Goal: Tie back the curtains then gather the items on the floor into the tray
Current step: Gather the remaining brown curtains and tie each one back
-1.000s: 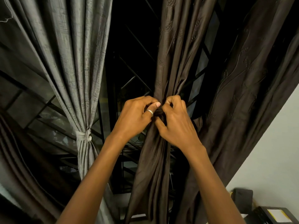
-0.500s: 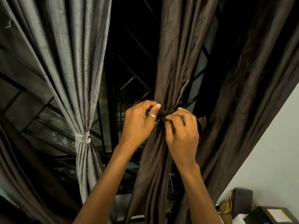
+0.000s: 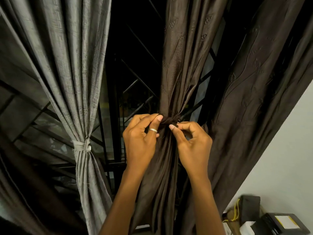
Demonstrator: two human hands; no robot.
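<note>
Knot [image 3: 169, 120] pinched on the brown curtain [image 3: 183, 65].
It is held by left hand [image 3: 140, 141] and right hand [image 3: 191, 143] fingertips (grey curtain [image 3: 72, 65] at left already tied).

Black window grille [image 3: 117, 99] behind; white wall [image 3: 279, 150], black box [image 3: 250, 209] and yellow cable [image 3: 235, 213] at lower right.

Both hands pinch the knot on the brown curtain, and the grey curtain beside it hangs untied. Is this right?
No. The head view shows the grey curtain already tied with a band. The left hand and right hand do pinch the knot on the brown curtain.
</note>
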